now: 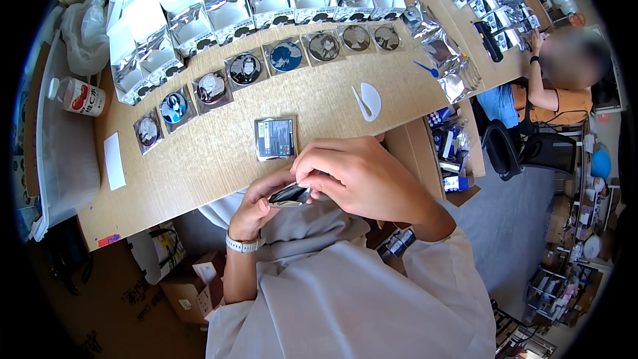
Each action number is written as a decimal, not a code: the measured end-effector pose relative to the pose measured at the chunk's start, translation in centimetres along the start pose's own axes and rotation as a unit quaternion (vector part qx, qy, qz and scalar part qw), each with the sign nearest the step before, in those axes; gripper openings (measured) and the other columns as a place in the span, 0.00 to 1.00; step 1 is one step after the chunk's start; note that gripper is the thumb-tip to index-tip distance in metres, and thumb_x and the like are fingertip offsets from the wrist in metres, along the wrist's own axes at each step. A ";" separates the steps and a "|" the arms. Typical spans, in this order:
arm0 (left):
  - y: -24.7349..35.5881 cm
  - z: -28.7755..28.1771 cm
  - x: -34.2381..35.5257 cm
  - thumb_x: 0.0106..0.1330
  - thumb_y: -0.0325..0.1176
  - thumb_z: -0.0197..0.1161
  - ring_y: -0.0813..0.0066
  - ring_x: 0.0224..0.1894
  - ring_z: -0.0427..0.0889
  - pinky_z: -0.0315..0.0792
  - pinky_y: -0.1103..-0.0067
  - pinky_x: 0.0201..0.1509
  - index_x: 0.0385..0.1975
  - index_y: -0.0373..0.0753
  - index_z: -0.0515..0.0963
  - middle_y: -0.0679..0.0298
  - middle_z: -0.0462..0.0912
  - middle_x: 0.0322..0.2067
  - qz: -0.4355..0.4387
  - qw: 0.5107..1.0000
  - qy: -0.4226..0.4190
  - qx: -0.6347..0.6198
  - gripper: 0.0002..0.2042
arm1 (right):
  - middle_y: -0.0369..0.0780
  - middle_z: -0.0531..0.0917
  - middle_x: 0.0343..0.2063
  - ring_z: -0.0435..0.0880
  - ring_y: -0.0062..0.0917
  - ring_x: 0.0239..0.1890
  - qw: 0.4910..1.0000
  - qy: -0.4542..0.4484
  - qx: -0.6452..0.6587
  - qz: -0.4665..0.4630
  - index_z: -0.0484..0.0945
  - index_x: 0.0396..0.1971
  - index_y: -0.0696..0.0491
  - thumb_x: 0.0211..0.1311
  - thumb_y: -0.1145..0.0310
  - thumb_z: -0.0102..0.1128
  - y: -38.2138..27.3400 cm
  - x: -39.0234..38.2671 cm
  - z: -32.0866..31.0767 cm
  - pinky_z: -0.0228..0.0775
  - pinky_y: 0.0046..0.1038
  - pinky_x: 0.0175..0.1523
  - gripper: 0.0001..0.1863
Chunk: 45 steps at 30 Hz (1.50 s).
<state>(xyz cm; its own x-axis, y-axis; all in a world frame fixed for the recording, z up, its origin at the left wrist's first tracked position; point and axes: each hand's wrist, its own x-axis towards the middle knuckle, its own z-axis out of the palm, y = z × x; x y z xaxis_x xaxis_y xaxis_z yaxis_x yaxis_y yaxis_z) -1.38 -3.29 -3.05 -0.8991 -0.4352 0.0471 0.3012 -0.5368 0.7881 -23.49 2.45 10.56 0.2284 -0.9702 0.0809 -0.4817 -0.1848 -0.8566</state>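
Note:
My left hand (pixel 256 206) holds a small dark, glossy item with a silvery edge (pixel 287 195) near the table's front edge, thumb on its near side. My right hand (pixel 342 176) is over it, fingers pinched at its upper right edge; whether it is a pouch or a wrapped disc I cannot tell. Just beyond my hands lies a square packet with a printed label (pixel 274 138). A row of round picture badges in clear sleeves (pixel 286 58) arcs across the table. A white teardrop-shaped tool and white tweezers (pixel 369 101) lie to the right.
Open white boxes with foil packets (pixel 206 13) line the back, foil pouches (pixel 460 78) the right. A plastic bin (pixel 70 159) and bottle (pixel 82 96) stand left. A cardboard box (pixel 452 153) sits below the table's right. A co-worker (pixel 545 96) works at the far right.

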 end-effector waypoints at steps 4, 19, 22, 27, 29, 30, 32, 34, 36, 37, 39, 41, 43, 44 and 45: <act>0.0 0.0 -0.1 0.63 0.69 0.64 0.58 0.59 0.81 0.72 0.64 0.66 0.65 0.22 0.68 0.45 0.79 0.57 -0.005 1.000 0.010 -0.008 0.50 | 0.41 0.80 0.27 0.85 0.34 0.28 0.999 0.030 0.018 -0.010 0.74 0.29 0.58 0.59 0.79 0.65 0.1 0.1 0.4 0.74 0.33 0.32 0.06; -0.5 -1.2 -0.3 0.47 0.60 0.81 0.57 0.66 0.76 0.65 0.64 0.73 0.56 0.23 0.78 0.45 0.72 0.64 -0.031 0.996 -0.023 -0.083 0.47 | 0.40 0.85 0.30 0.87 0.32 0.31 0.993 0.040 -0.067 -0.088 0.80 0.31 0.58 0.58 0.77 0.70 -1.8 -0.6 0.7 0.78 0.31 0.35 0.06; -0.5 -0.9 -0.3 0.45 0.63 0.80 0.56 0.63 0.77 0.65 0.65 0.72 0.54 0.21 0.79 0.44 0.74 0.62 -0.036 0.996 -0.006 -0.085 0.49 | 0.40 0.84 0.32 0.87 0.33 0.33 0.989 0.051 -0.085 -0.113 0.78 0.31 0.58 0.57 0.77 0.70 -2.7 -0.6 0.8 0.80 0.32 0.36 0.07; 0.6 -0.1 -0.5 0.46 0.75 0.72 0.58 0.63 0.77 0.68 0.69 0.68 0.57 0.18 0.75 0.45 0.76 0.60 -0.082 0.995 0.058 -0.026 0.57 | 0.40 0.84 0.37 0.87 0.32 0.36 0.983 0.030 -0.143 -0.113 0.78 0.31 0.59 0.57 0.78 0.69 -2.4 -0.9 0.8 0.81 0.33 0.37 0.07; 0.4 0.0 -0.6 0.48 0.75 0.70 0.58 0.63 0.77 0.67 0.69 0.69 0.59 0.19 0.74 0.45 0.75 0.61 -0.075 0.995 0.069 -0.019 0.57 | 0.40 0.80 0.36 0.85 0.33 0.39 0.983 0.034 -0.137 -0.115 0.75 0.33 0.57 0.53 0.79 0.65 -2.2 -0.9 0.7 0.80 0.33 0.39 0.08; 0.3 -0.1 -0.6 0.49 0.75 0.70 0.59 0.63 0.77 0.67 0.70 0.69 0.60 0.19 0.73 0.46 0.75 0.61 -0.071 0.995 0.075 -0.016 0.57 | 0.39 0.78 0.36 0.84 0.33 0.41 0.983 0.038 -0.136 -0.114 0.74 0.33 0.57 0.52 0.80 0.63 -2.0 -1.0 0.6 0.79 0.33 0.40 0.09; 0.3 0.2 -0.8 0.51 0.73 0.69 0.60 0.63 0.76 0.66 0.70 0.69 0.60 0.20 0.73 0.47 0.75 0.60 -0.063 0.994 0.090 -0.003 0.55 | 0.39 0.78 0.38 0.84 0.31 0.43 0.980 0.024 -0.162 -0.110 0.74 0.32 0.56 0.52 0.79 0.63 -1.8 -1.0 0.4 0.80 0.31 0.40 0.08; 0.9 0.6 -0.3 0.52 0.72 0.69 0.61 0.62 0.76 0.65 0.70 0.68 0.58 0.23 0.74 0.49 0.74 0.59 -0.054 0.994 0.093 0.020 0.51 | 0.39 0.78 0.38 0.83 0.30 0.43 0.977 0.036 -0.149 -0.147 0.74 0.31 0.57 0.52 0.79 0.63 -1.4 -0.9 0.6 0.80 0.31 0.41 0.07; 0.9 0.6 0.1 0.54 0.70 0.69 0.62 0.63 0.75 0.64 0.70 0.69 0.59 0.24 0.74 0.49 0.74 0.60 -0.045 0.995 0.080 0.031 0.50 | 0.38 0.78 0.38 0.83 0.29 0.44 0.978 0.016 -0.161 -0.135 0.74 0.30 0.57 0.53 0.79 0.63 -1.2 -0.9 0.2 0.80 0.31 0.42 0.07; 1.0 0.5 0.0 0.54 0.69 0.70 0.61 0.64 0.75 0.64 0.69 0.70 0.61 0.24 0.73 0.49 0.73 0.61 -0.045 0.996 0.073 0.035 0.50 | 0.38 0.79 0.38 0.84 0.30 0.44 0.977 0.010 -0.163 -0.135 0.75 0.31 0.57 0.54 0.78 0.64 -0.8 -0.9 0.4 0.80 0.31 0.42 0.07; 0.9 0.3 0.0 0.54 0.67 0.71 0.60 0.66 0.74 0.62 0.68 0.73 0.64 0.24 0.70 0.48 0.72 0.64 -0.050 0.996 0.067 0.024 0.51 | 0.38 0.80 0.38 0.84 0.31 0.43 0.982 0.014 -0.147 -0.121 0.75 0.33 0.55 0.56 0.77 0.65 -0.8 -0.7 0.6 0.79 0.32 0.42 0.08; 0.3 -0.5 -0.5 0.55 0.66 0.72 0.59 0.68 0.72 0.60 0.68 0.75 0.67 0.24 0.67 0.48 0.70 0.67 -0.053 0.996 0.065 0.004 0.53 | 0.37 0.81 0.37 0.85 0.32 0.42 0.988 0.038 -0.109 -0.098 0.75 0.36 0.53 0.59 0.75 0.67 -0.9 -0.4 0.8 0.79 0.34 0.43 0.09; 0.0 -0.7 -0.8 0.54 0.65 0.73 0.58 0.70 0.71 0.59 0.67 0.75 0.69 0.24 0.66 0.48 0.69 0.68 -0.058 0.996 0.059 -0.012 0.54 | 0.36 0.82 0.36 0.85 0.33 0.41 0.990 0.054 -0.089 -0.092 0.76 0.38 0.52 0.60 0.73 0.68 -0.7 -0.3 0.8 0.79 0.34 0.42 0.10; 0.0 -0.6 -0.7 0.54 0.65 0.73 0.58 0.70 0.71 0.59 0.67 0.75 0.69 0.24 0.65 0.48 0.68 0.68 -0.062 0.996 0.054 -0.016 0.54 | 0.36 0.83 0.35 0.86 0.33 0.40 0.991 0.062 -0.080 -0.088 0.76 0.39 0.51 0.61 0.72 0.69 -0.6 -0.3 0.8 0.78 0.34 0.42 0.10; 0.1 -0.5 -0.7 0.54 0.65 0.73 0.58 0.70 0.71 0.59 0.67 0.75 0.69 0.24 0.65 0.48 0.68 0.68 -0.065 0.996 0.053 -0.012 0.54 | 0.35 0.83 0.35 0.86 0.33 0.40 0.991 0.063 -0.073 -0.091 0.76 0.39 0.51 0.61 0.72 0.69 -0.5 -0.3 0.8 0.79 0.34 0.42 0.10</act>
<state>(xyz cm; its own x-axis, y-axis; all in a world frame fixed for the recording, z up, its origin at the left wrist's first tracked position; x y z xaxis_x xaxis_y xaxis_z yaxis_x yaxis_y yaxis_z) -0.55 -3.39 -3.32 -0.8929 -0.4336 -0.1212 0.1924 -0.6109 0.7680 -22.62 2.95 10.55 0.2196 -0.9291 0.2976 -0.5618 -0.3698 -0.7401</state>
